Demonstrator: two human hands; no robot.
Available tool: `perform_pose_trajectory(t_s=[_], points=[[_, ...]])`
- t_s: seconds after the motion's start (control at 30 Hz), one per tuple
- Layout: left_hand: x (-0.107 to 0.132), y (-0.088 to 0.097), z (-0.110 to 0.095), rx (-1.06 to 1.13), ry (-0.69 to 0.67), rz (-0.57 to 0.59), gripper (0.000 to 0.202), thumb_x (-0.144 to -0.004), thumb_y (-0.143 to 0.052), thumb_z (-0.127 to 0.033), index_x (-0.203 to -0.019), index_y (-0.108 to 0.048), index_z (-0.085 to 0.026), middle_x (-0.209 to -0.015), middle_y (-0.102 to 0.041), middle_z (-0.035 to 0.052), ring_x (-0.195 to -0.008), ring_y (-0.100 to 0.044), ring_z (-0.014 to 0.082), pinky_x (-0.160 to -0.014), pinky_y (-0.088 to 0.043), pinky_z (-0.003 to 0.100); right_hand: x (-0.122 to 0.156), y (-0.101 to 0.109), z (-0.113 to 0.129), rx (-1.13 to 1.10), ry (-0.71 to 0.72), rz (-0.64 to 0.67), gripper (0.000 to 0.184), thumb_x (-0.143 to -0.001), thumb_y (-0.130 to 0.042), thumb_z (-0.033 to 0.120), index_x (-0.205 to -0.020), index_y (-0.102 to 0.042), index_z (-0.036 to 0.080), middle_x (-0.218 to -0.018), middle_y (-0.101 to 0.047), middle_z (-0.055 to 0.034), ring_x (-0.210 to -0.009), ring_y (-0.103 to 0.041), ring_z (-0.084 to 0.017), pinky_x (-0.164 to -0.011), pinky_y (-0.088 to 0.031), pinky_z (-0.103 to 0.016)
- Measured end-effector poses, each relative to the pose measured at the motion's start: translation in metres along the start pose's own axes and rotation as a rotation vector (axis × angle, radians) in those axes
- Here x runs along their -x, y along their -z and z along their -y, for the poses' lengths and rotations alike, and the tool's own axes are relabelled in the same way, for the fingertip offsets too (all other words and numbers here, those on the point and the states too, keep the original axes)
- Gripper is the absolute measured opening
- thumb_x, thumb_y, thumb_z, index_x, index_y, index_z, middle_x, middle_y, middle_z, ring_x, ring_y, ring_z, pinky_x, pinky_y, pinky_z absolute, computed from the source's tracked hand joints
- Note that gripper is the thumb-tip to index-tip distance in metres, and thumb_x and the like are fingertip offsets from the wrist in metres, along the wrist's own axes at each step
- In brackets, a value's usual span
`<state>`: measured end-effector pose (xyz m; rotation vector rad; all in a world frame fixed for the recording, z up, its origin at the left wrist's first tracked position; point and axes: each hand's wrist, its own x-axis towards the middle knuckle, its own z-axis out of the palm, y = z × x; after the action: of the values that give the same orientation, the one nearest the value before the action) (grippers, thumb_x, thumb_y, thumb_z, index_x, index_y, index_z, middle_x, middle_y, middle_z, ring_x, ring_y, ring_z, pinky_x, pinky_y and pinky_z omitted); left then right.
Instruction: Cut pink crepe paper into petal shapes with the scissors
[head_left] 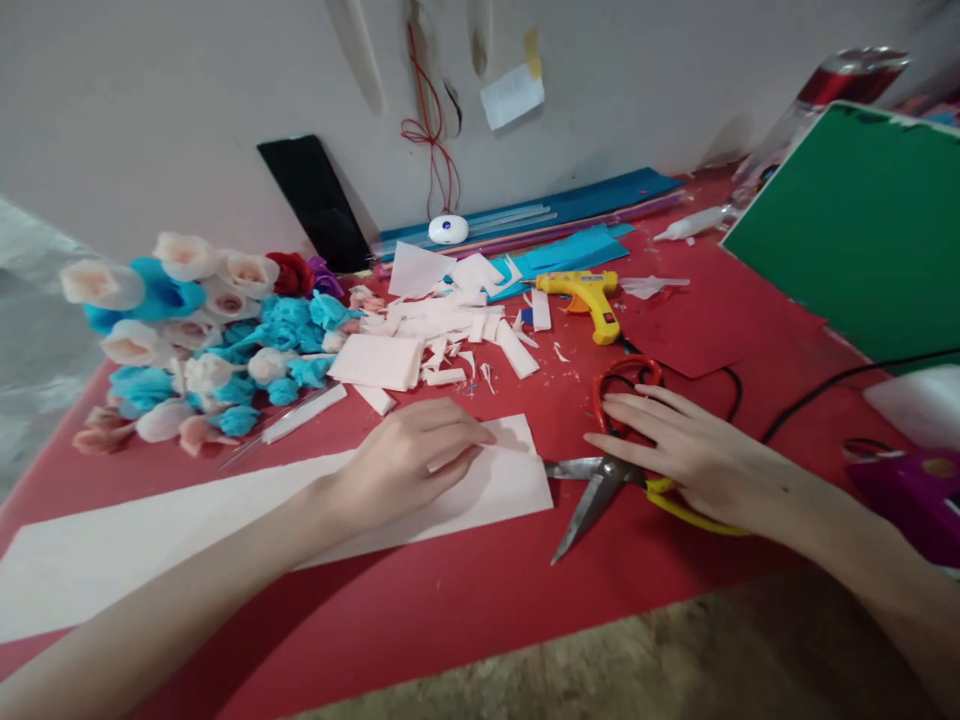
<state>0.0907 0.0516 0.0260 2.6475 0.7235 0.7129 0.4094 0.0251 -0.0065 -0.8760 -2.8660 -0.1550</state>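
Observation:
A long strip of white paper [180, 525] stretches from the left edge to the middle of the red table, its right end folded over. My left hand [416, 455] lies on that end, fingers bent together and gripping the paper near the fold. At the strip's right edge are scissors [600, 485] with spread blades, one red handle and one yellow; one blade tip meets the paper. My right hand [682, 450] rests over the handles, its fingers straight and slightly apart. My right thumb is hidden.
Blue, white and red paper flowers [225, 330] crowd the left. Behind my left hand lie white paper scraps [450, 320] and a folded white stack [377, 362]. A yellow glue gun [585, 295], its black cable [810, 395] and a green board [855, 230] occupy the right.

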Motion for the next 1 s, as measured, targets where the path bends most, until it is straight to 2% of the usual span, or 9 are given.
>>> perform_pose_trajectory(t_s=[0.1, 0.17, 0.3, 0.37, 0.6, 0.83, 1.0], points=[[0.000, 0.001, 0.001, -0.035, -0.008, -0.066, 0.024, -0.082, -0.052, -0.004, -0.103, -0.056, -0.014, -0.096, -0.065, 0.0079, -0.094, -0.058, 0.0165, -0.083, -0.049, 0.031, -0.002, -0.003, 0.005, 0.002, -0.005, 0.013, 0.056, -0.068, -0.054, 0.012, -0.124, -0.053, 0.017, -0.122, -0.054, -0.0184, -0.114, -0.049, -0.032, -0.093, -0.039, -0.051], [0.003, 0.000, 0.003, -0.082, -0.065, -0.052, 0.027, -0.082, -0.049, -0.002, -0.106, -0.056, -0.015, -0.099, -0.065, 0.0077, -0.097, -0.057, 0.0167, -0.086, -0.049, 0.032, -0.002, -0.004, 0.006, 0.003, 0.001, 0.018, 0.055, -0.069, -0.055, 0.014, -0.123, -0.054, 0.017, -0.120, -0.055, -0.0183, -0.113, -0.050, -0.032, -0.093, -0.039, -0.051], [0.012, -0.008, 0.011, -0.166, -0.239, 0.127, 0.030, -0.086, -0.044, -0.005, -0.114, -0.054, -0.012, -0.110, -0.065, 0.0088, -0.103, -0.058, 0.0189, -0.090, -0.048, 0.034, -0.003, -0.004, 0.005, 0.024, 0.008, 0.032, 0.056, -0.068, -0.056, 0.011, -0.123, -0.053, 0.018, -0.118, -0.055, -0.0177, -0.110, -0.051, -0.033, -0.093, -0.039, -0.050], [0.016, -0.014, 0.015, -0.171, -0.279, 0.186, 0.032, -0.087, -0.044, -0.008, -0.118, -0.052, -0.009, -0.116, -0.063, 0.0104, -0.109, -0.056, 0.0216, -0.092, -0.047, 0.037, -0.003, -0.005, 0.005, 0.040, 0.003, 0.041, 0.060, -0.065, -0.057, 0.008, -0.124, -0.053, 0.019, -0.119, -0.055, -0.0168, -0.110, -0.051, -0.032, -0.094, -0.038, -0.050], [0.020, -0.025, 0.021, -0.092, -0.176, 0.224, 0.031, -0.091, -0.042, -0.012, -0.122, -0.049, -0.012, -0.123, -0.059, 0.0103, -0.113, -0.053, 0.0212, -0.094, -0.046, 0.038, -0.010, -0.005, 0.009, 0.079, 0.021, 0.015, 0.060, -0.063, -0.057, 0.008, -0.122, -0.054, 0.019, -0.117, -0.056, -0.0153, -0.109, -0.048, -0.029, -0.094, -0.038, -0.049], [0.020, -0.026, 0.020, -0.108, -0.143, 0.194, 0.027, -0.092, -0.045, -0.015, -0.117, -0.053, -0.013, -0.120, -0.062, 0.0092, -0.108, -0.057, 0.0201, -0.090, -0.048, 0.035, -0.028, -0.002, 0.016, 0.130, 0.088, -0.061, 0.041, -0.077, -0.043, 0.005, -0.113, -0.059, 0.018, -0.104, -0.060, -0.0126, -0.103, -0.050, -0.024, -0.093, -0.039, -0.046], [0.018, -0.025, 0.020, -0.129, -0.176, 0.197, 0.027, -0.092, -0.042, -0.012, -0.117, -0.053, -0.012, -0.119, -0.062, 0.0098, -0.109, -0.056, 0.0204, -0.090, -0.048, 0.036, -0.036, -0.001, 0.022, 0.123, 0.117, -0.096, 0.041, -0.081, -0.035, 0.002, -0.108, -0.061, 0.019, -0.099, -0.061, -0.0111, -0.100, -0.052, -0.023, -0.091, -0.041, -0.045]])
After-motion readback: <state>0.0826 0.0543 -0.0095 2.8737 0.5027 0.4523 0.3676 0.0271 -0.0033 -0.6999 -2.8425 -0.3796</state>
